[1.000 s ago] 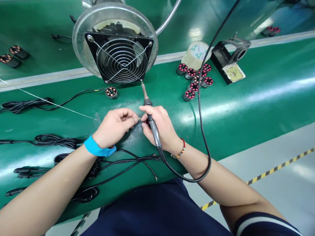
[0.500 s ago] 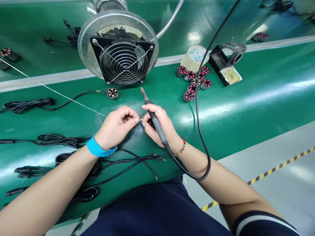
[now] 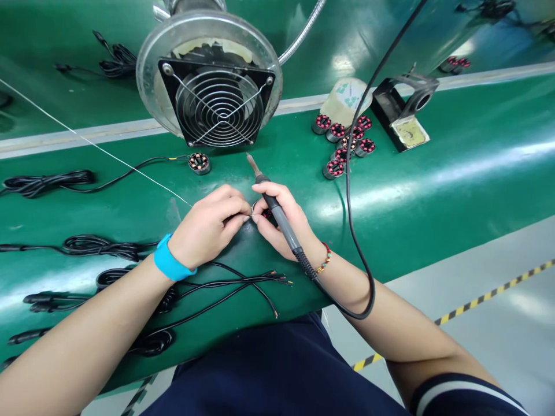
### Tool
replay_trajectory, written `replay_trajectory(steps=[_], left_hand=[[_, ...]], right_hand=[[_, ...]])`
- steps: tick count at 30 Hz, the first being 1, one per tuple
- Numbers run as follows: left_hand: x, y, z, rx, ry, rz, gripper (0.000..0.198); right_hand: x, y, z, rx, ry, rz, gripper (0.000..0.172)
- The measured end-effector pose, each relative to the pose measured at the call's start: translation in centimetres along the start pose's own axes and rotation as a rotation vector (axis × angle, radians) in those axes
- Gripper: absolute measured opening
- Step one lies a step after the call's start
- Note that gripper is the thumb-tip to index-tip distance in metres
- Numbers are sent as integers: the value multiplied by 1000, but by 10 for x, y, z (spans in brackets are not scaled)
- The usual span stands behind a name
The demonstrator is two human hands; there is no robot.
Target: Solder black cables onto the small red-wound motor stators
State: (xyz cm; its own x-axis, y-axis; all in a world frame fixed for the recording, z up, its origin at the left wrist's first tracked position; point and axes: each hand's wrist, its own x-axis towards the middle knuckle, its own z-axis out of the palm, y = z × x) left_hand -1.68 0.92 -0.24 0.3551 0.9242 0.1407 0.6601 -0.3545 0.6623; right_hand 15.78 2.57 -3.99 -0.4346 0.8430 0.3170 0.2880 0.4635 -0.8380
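My right hand is closed around a soldering iron, its tip aimed up and away from me. Those same fingers also hold a small round stator with red windings, mostly hidden behind the iron. Close beside it, my left hand is closed in a pinch, its fingertips almost touching the right fingertips at a fine wire end. A thin silvery solder wire runs from the upper left into my left hand. Another stator with copper windings, joined to a black cable, lies beyond my hands.
A fume fan with a wire grille stands ahead. Several red-wound stators sit to the right, near an iron stand with a sponge. Coiled black cables lie on the left; stripped cable ends lie near me. The iron's cord loops on the right.
My left hand has turned slightly, its fingers closing more over the thumb and moving a little nearer the right fingertips. My right hand keeps its hold, barely shifted.
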Motion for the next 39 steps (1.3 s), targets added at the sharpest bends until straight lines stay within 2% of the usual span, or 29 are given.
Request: replay_trajectory(steps=[9,17,22,30,36,39], left_hand=[[3,-6,2,-29,-22,-134,13],[4,0,2,-74,-26,-216,11],[4,1,3,-65,-24,-217,10],[3,2,5,-71,-46,-203,9],[4,3,6,-76,-64,-236,7],[4,3,7,-77,-61,-249,8]], right_hand=[[1,0,-3,-236,-31,-109,43],[2,-1,-1,-239,-28,-52,35],[2,-2,-2,-226,-17,-56,38],[-3,-9,-17,-103,130,-109,29],[-7,-11,-27,-76,323,-211,11],[-9,-11,-28,-43,391,-278,14]])
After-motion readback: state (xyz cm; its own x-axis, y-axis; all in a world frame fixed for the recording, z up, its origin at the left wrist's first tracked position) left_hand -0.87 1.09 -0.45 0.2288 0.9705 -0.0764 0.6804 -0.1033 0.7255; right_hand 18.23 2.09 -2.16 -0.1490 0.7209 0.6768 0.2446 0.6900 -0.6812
